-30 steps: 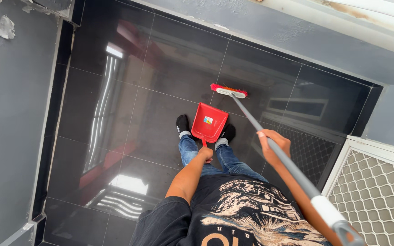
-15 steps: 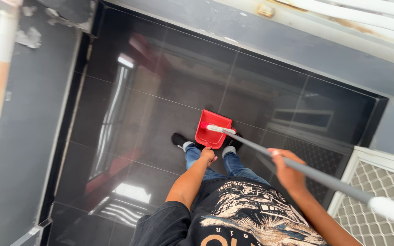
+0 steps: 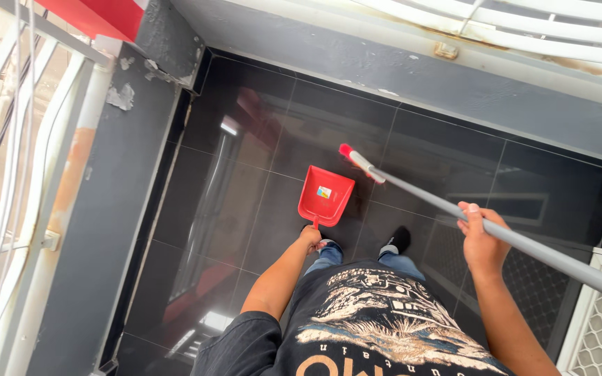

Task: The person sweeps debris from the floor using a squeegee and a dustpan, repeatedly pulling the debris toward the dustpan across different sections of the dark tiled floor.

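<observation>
My left hand [image 3: 310, 239] grips the handle of a red dustpan [image 3: 325, 196], which hangs low over the glossy black floor tiles [image 3: 259, 160] in front of my feet. My right hand [image 3: 481, 239] is closed around the grey pole of a broom [image 3: 447, 206]. The broom's red and white head [image 3: 360, 161] is raised just right of the dustpan's far corner. My black shoes and jeans show below the dustpan.
A grey low wall [image 3: 412, 63] with white railing bars runs along the far side. On the left stands a grey ledge [image 3: 99, 209] with white rails. A white mesh door [image 3: 600, 327] is at the right edge.
The view has swung to the left. The dustpan has moved forward, away from my feet, and the broom head has lifted to its right corner.
</observation>
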